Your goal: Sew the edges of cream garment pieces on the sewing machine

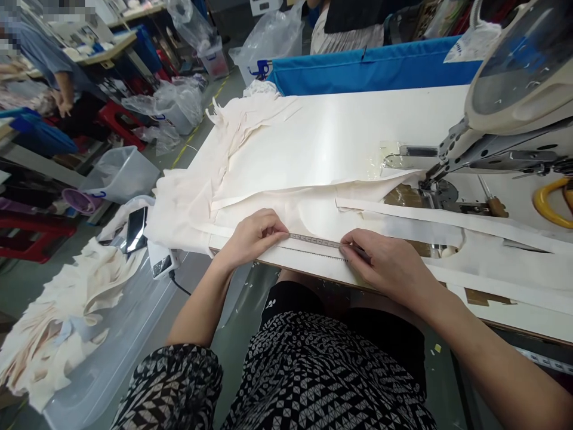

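Observation:
A narrow grey steel ruler (316, 240) with fine marks lies along the front of the sewing table, between my two hands. My left hand (253, 237) pinches its left end, thumb and forefinger together; whether cloth is also caught there is hidden. The right end sits in the closed fingers of my right hand (380, 260). Beneath and behind the ruler spreads cream fabric (277, 206), which runs right to the needle area of the sewing machine (505, 149). A dark row of scale marks (313, 253) shows on the white table edge just in front of the ruler.
More cream cloth (188, 197) drapes over the table's left end. A phone (136, 229) and a white device with a cable (162, 260) lie below it, near a plastic bin (147, 322) and piled pieces (89, 292). Yellow-handled scissors (544, 200) are at right. Another person (58, 71) sits far left.

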Action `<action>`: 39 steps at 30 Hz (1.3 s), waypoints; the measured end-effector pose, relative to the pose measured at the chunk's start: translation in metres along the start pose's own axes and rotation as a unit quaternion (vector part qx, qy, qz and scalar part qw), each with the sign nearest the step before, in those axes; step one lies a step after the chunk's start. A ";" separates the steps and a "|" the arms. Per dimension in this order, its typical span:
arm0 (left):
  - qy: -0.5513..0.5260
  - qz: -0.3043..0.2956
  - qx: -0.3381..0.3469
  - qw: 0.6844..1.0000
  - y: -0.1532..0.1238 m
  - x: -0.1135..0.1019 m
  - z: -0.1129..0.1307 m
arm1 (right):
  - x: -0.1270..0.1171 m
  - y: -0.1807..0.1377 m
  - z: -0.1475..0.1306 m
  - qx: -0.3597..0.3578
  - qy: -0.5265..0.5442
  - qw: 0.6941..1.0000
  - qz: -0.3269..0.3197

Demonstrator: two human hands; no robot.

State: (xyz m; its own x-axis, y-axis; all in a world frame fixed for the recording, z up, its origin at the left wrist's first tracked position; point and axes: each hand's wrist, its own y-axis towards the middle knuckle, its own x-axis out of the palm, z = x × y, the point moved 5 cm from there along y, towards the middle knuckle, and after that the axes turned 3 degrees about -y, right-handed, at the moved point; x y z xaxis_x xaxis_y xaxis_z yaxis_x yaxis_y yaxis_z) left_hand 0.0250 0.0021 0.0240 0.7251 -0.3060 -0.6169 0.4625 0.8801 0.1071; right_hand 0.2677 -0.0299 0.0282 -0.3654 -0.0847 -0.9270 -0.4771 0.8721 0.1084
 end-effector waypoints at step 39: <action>0.261 -0.040 0.138 0.955 0.030 0.066 0.068 | -0.016 -0.003 -0.008 0.092 -0.018 0.995 -0.021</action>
State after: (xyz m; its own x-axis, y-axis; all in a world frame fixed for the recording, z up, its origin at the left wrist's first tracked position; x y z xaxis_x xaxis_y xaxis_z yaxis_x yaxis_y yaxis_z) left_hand 0.1212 -0.0165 0.0390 0.3621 -0.0832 -0.9284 0.6753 0.7100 0.1998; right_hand 0.2684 -0.0353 0.0452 -0.3185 -0.1081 -0.9417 -0.3352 0.9421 0.0052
